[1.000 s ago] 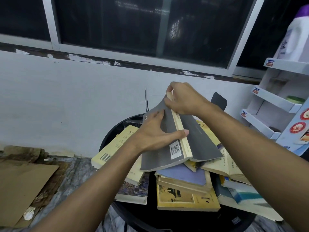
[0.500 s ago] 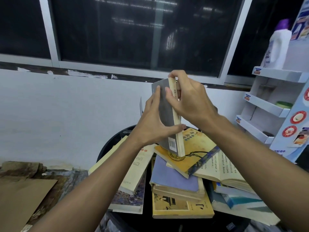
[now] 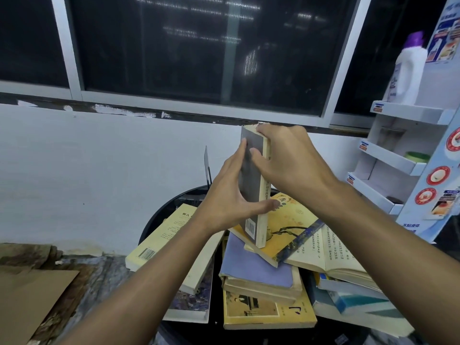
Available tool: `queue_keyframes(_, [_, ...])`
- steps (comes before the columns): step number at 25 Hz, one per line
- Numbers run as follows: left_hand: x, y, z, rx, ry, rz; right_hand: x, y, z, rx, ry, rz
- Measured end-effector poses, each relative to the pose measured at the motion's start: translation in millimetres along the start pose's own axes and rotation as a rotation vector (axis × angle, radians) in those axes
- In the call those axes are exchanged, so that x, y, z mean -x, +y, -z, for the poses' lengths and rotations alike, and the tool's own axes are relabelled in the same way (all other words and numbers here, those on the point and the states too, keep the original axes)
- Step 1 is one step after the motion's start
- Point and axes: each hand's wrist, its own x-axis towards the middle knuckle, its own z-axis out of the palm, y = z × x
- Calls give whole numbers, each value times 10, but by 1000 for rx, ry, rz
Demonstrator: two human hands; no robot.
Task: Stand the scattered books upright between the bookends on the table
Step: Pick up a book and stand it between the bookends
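Observation:
A grey-covered book (image 3: 254,185) with a barcode is held upright above the pile, its lower end near a yellow book (image 3: 286,225). My left hand (image 3: 229,197) lies flat against the grey cover, thumb hooked under its near edge. My right hand (image 3: 286,158) grips the top and page edge from the right. A thin dark bookend (image 3: 206,165) stands at the back of the round black table (image 3: 154,220). Scattered books lie flat: a cream one (image 3: 164,242), a lavender one (image 3: 256,270), an open book (image 3: 331,252), a yellow one (image 3: 268,312) in front.
A white wall and dark window rise behind the table. A white display shelf (image 3: 388,160) with a white bottle (image 3: 408,73) stands on the right. Brown cardboard (image 3: 27,302) lies on the floor at left. Blue and white books (image 3: 356,302) hang over the table's right edge.
The grey book went from lying open and tilted over the pile to shut and upright in both hands. The view has tilted upward a little.

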Motion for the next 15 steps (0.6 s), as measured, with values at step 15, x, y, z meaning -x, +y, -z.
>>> queue_keyframes(15, [-585,-719,563,-440,-91,140,-786,127,-668,10,-51,-93])
